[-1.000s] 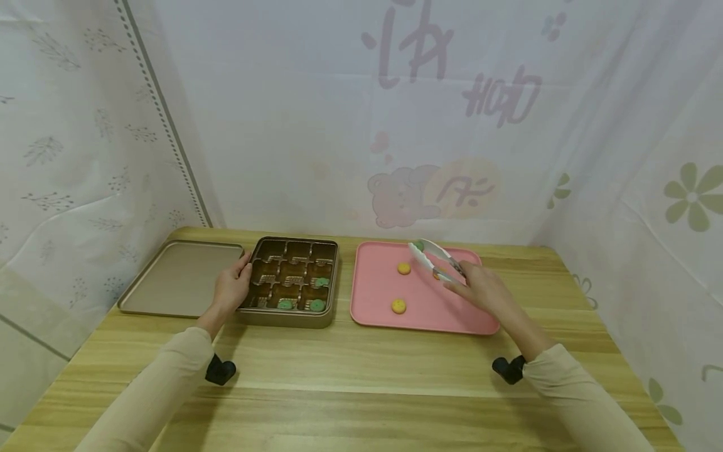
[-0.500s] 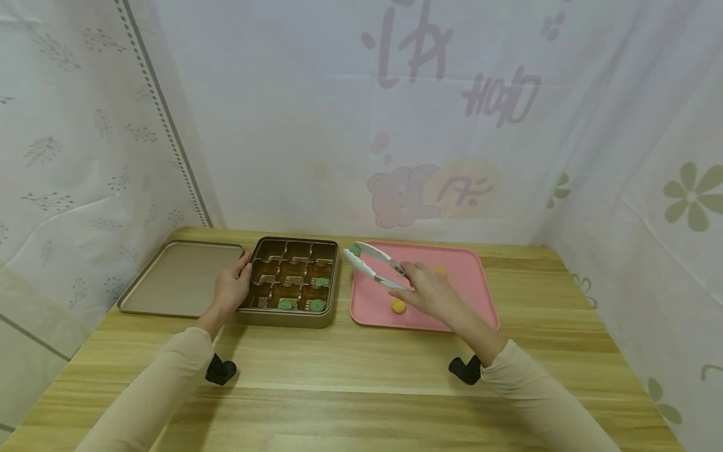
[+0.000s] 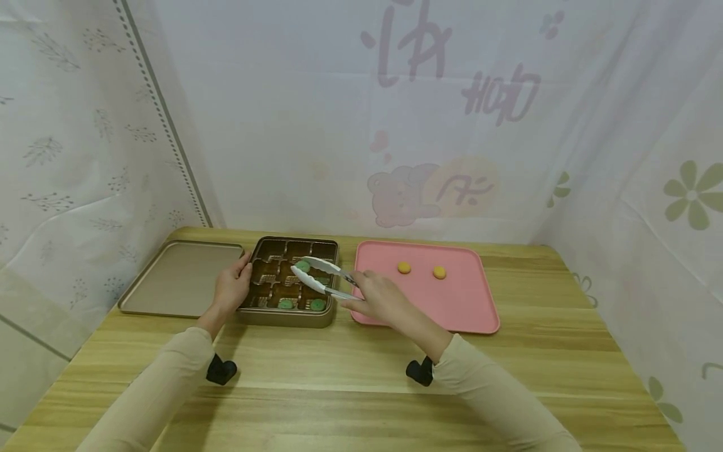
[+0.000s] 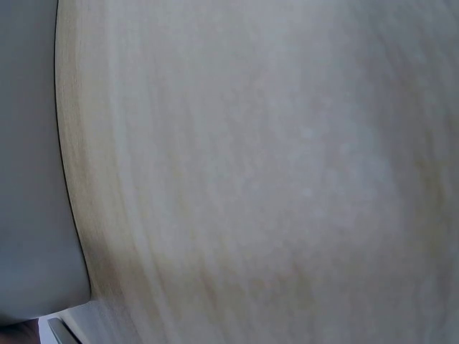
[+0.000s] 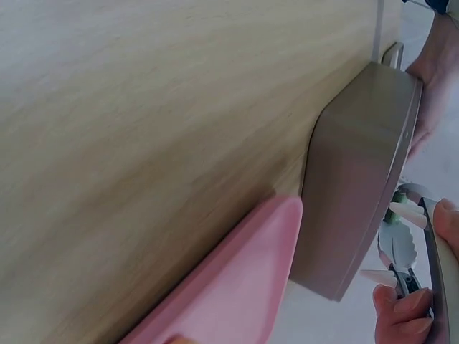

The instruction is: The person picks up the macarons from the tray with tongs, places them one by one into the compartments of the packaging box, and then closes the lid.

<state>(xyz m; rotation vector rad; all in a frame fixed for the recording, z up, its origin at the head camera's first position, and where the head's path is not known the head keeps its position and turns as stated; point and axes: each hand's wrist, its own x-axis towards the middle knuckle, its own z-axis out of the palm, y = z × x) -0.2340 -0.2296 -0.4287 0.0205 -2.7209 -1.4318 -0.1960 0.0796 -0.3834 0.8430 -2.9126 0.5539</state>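
My right hand (image 3: pixel 377 298) holds a pair of white-tipped tongs (image 3: pixel 309 280), which pinch a green round cookie (image 3: pixel 303 266) over the middle of a divided tin box (image 3: pixel 294 319). Green cookies (image 3: pixel 317 305) lie in the box's front compartments; another at its right side is partly covered by the tongs. At the box's left rim, my left hand (image 3: pixel 233 285) grips the edge. The right wrist view shows the tongs (image 5: pixel 400 247) above the box's rim, beside the box wall (image 5: pixel 351 172). In the left wrist view no hand work shows, mostly the tabletop.
Right of the box lies a pink tray (image 3: pixel 446 307) with yellow round cookies (image 3: pixel 403 267) on it; my right hand covers part of its left side. A flat gold lid (image 3: pixel 181 279) rests to the left. A printed cloth (image 3: pixel 294 125) hangs behind the wooden table (image 3: pixel 316 402).
My right hand has carried the tongs and the green cookie leftward from above the pink tray to over the tin box. The left hand has stayed at the box's edge.
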